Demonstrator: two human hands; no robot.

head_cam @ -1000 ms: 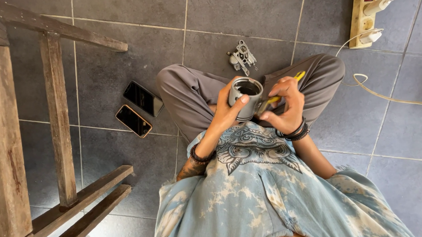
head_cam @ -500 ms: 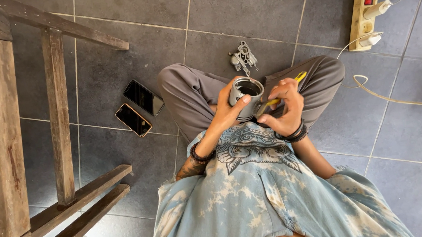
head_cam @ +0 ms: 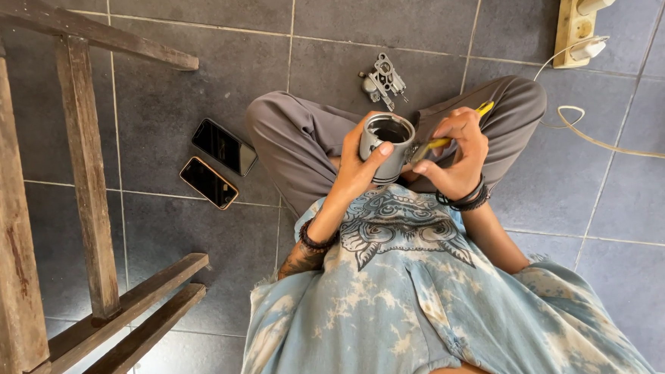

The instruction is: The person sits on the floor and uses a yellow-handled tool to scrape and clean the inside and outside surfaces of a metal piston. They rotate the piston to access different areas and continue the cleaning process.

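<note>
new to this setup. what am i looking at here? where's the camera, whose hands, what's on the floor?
There is no machine here. One camera sits on a person's head and looks straight down, so you see their own body: a pale blue patterned shirt and crossed legs in grey trousers, seated on a grey tiled floor.

The left hand grips a hollow grey metal cylinder, open end up. The right hand holds a thin yellow-handled tool against its side.

On the floor lie two dark phones, a small metal mechanical part, and a cream power strip with plugs and a white cable. A wooden frame stands at the left.
</note>
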